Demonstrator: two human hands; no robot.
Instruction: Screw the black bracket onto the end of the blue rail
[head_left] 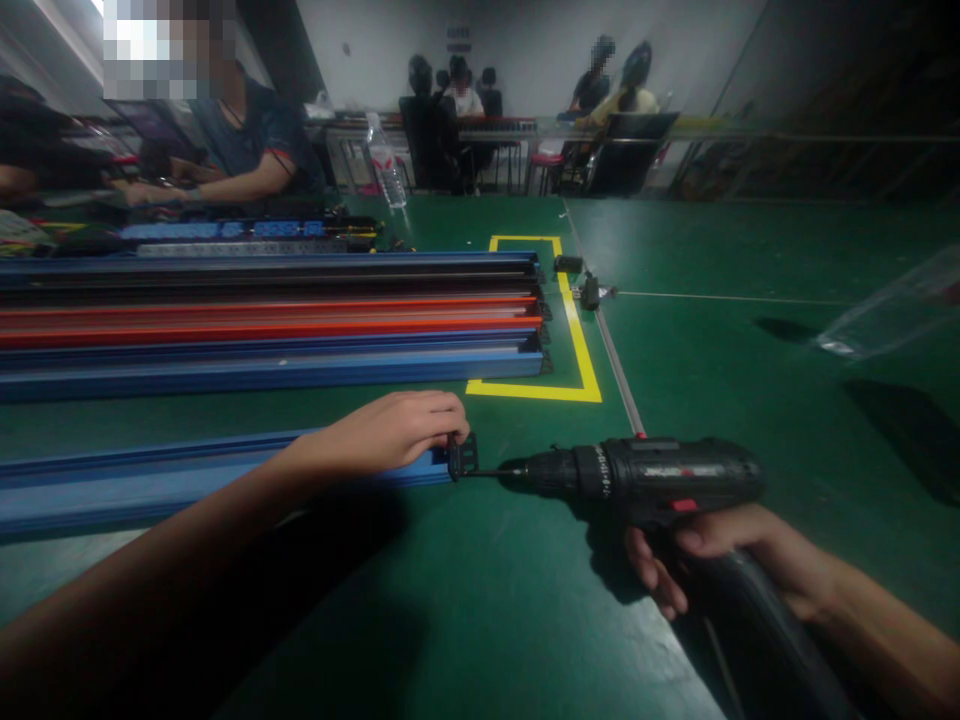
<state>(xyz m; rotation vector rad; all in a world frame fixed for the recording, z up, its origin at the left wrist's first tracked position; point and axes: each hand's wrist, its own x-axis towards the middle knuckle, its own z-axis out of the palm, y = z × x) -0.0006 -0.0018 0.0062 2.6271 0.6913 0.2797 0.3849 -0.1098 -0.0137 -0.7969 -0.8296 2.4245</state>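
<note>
A long blue metal profile (180, 485) lies along the near side of the green table, its right end facing the drill. My left hand (409, 425) rests over that end, fingers closed on a small black end cap (468, 456) held against it. In my right hand (765, 550) is a black cordless drill (675, 475), fingers wrapped round its grip. The drill's thin bit (491, 472) points left and reaches the lower part of the end cap. Whether the tip sits in a screw is too small to tell.
Several blue, black and red profiles (285, 325) lie parallel beyond, ending inside a yellow tape outline (589, 375). Small black parts (591, 292) sit right of it. A water bottle (386, 165) stands farther back; a clear plastic bottle (885, 305) is at right. A person (255, 150) works across the table.
</note>
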